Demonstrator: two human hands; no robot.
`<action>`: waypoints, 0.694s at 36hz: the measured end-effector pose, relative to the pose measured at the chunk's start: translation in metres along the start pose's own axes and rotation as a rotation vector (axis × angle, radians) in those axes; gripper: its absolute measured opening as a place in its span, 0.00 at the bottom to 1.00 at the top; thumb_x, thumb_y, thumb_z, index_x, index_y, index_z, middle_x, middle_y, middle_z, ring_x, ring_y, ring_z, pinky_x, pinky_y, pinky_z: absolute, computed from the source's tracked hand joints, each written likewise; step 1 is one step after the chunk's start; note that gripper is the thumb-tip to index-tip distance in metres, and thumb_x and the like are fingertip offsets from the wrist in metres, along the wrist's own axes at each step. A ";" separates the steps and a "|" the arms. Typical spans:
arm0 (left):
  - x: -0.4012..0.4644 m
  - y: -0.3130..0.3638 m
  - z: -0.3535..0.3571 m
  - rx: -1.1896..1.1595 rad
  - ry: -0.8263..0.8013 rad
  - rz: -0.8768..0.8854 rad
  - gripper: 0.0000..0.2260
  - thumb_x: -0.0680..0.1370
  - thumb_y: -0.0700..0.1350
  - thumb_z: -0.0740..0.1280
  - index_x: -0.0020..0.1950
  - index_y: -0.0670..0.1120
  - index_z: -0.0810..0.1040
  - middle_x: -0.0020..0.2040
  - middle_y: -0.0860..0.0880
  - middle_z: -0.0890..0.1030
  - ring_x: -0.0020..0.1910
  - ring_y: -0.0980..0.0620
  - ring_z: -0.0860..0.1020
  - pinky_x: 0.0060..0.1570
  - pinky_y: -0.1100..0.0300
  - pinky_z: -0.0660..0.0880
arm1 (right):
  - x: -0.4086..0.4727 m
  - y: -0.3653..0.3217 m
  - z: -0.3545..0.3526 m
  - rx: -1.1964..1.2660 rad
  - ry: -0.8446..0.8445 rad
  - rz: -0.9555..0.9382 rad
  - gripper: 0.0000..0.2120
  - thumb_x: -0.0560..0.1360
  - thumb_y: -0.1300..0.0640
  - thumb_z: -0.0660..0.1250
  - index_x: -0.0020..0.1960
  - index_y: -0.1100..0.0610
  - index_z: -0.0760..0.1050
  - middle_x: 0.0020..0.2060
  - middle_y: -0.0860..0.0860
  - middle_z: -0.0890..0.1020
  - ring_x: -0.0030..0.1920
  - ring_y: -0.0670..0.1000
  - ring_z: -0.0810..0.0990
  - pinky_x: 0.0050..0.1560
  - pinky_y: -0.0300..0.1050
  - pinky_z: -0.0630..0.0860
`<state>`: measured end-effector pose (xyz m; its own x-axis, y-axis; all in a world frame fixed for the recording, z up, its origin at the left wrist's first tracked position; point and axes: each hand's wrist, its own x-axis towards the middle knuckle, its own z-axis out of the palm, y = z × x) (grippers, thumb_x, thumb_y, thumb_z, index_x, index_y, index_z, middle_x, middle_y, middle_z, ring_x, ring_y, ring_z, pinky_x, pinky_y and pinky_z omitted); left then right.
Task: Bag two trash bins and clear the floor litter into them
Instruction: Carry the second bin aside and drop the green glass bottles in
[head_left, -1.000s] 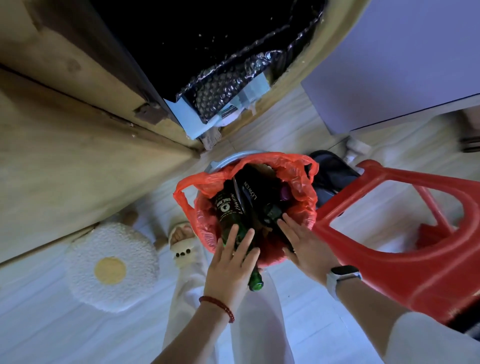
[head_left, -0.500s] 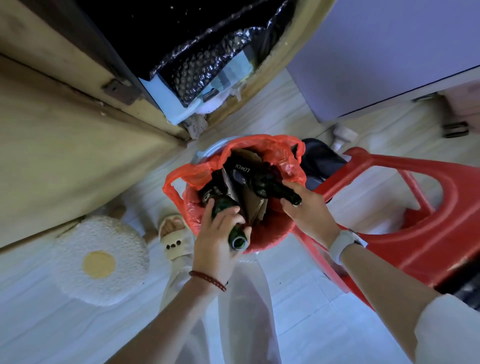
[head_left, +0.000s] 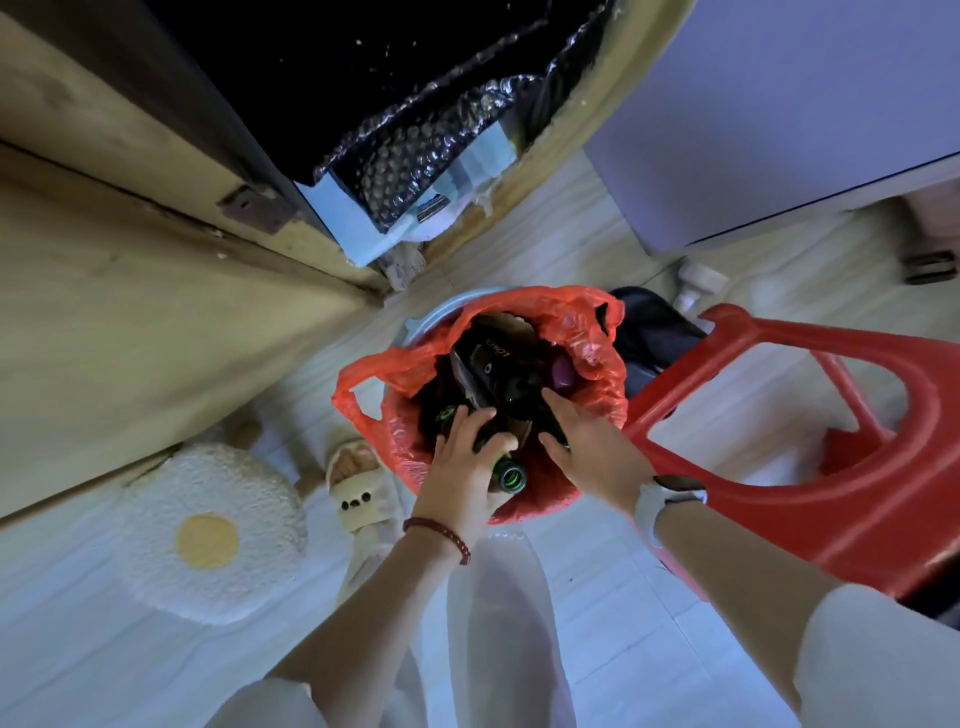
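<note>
A pale bin (head_left: 422, 323) lined with a red plastic bag (head_left: 589, 343) stands on the floor in front of me. Dark glass bottles (head_left: 501, 376) and cardboard fill it. My left hand (head_left: 462, 462) grips the neck of a green bottle (head_left: 510, 475) whose open mouth points toward me over the bag's near edge. My right hand (head_left: 592, 447) reaches into the bag and holds a second dark bottle; its fingertips are hidden among the bottles. A second bin with a black bag (head_left: 652, 332) stands just behind the red one.
A red plastic stool (head_left: 831, 457) lies tipped on its side at the right, touching the bin. A fried-egg cushion (head_left: 213, 530) sits at the left beside my slippered foot (head_left: 358, 488). Wooden furniture (head_left: 130, 291) and a box with bubble wrap (head_left: 415, 156) lie ahead.
Both hands pushed the bottles deeper into the red bag. The right hand's bottle, raised half a second ago, now lies lower inside. The left hand keeps its hold on the green bottle's neck.
</note>
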<state>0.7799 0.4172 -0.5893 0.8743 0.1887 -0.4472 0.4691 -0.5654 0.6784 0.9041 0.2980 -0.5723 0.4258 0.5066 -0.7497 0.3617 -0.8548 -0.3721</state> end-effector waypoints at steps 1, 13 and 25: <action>0.003 0.000 0.000 0.006 0.000 0.015 0.26 0.63 0.38 0.77 0.51 0.53 0.67 0.63 0.40 0.73 0.67 0.34 0.66 0.55 0.32 0.70 | -0.001 0.002 0.002 -0.038 -0.007 -0.003 0.26 0.80 0.53 0.55 0.75 0.57 0.52 0.71 0.56 0.65 0.62 0.60 0.74 0.60 0.50 0.70; 0.052 -0.010 -0.036 0.446 0.386 0.008 0.22 0.71 0.61 0.59 0.49 0.43 0.75 0.47 0.46 0.81 0.52 0.45 0.80 0.47 0.51 0.75 | 0.021 0.022 -0.011 -0.073 0.433 0.000 0.29 0.75 0.42 0.50 0.70 0.58 0.64 0.69 0.56 0.68 0.71 0.58 0.64 0.66 0.59 0.66; 0.112 -0.007 -0.056 0.206 0.120 -0.381 0.29 0.76 0.59 0.59 0.71 0.44 0.59 0.67 0.43 0.69 0.67 0.43 0.66 0.64 0.43 0.63 | 0.062 0.020 -0.016 0.508 0.357 0.436 0.26 0.78 0.49 0.58 0.74 0.50 0.56 0.59 0.66 0.69 0.61 0.68 0.68 0.65 0.58 0.65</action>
<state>0.8810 0.4871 -0.6116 0.6579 0.4994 -0.5637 0.7364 -0.5835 0.3425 0.9514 0.3139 -0.6178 0.7168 0.0429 -0.6960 -0.2906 -0.8889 -0.3540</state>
